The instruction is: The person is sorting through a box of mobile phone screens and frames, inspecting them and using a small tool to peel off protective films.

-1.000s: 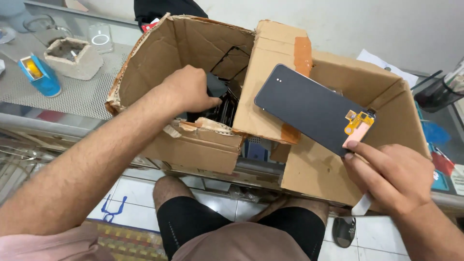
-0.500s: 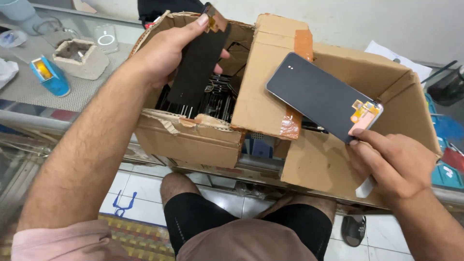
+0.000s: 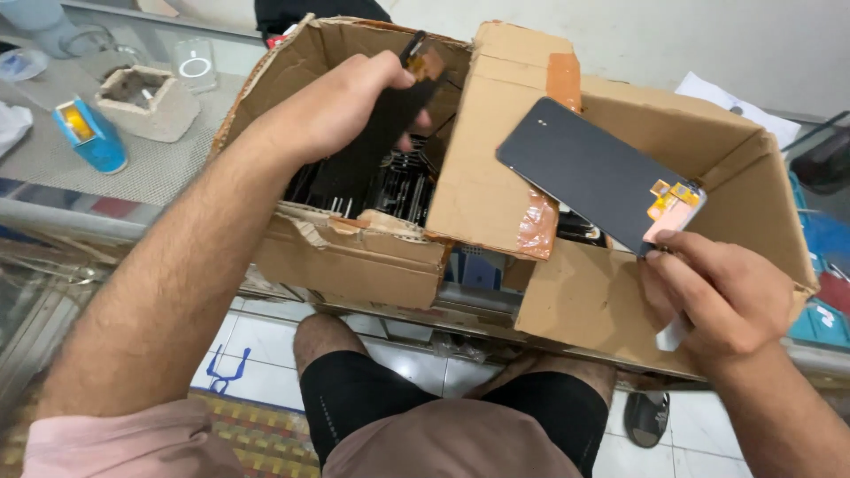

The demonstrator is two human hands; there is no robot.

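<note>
Your left hand (image 3: pixel 341 111) has lifted a dark screen panel (image 3: pixel 381 133) clear of the cardboard box (image 3: pixel 354 261) — fingers clamped on it — while your right hand (image 3: pixel 717 296) pinches a second panel (image 3: pixel 589 173) above the box, more stacked inside.

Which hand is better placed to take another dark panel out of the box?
Probably the left hand: it is over the stacked panels in the box, though holding one. The right hand holds another outside.
</note>
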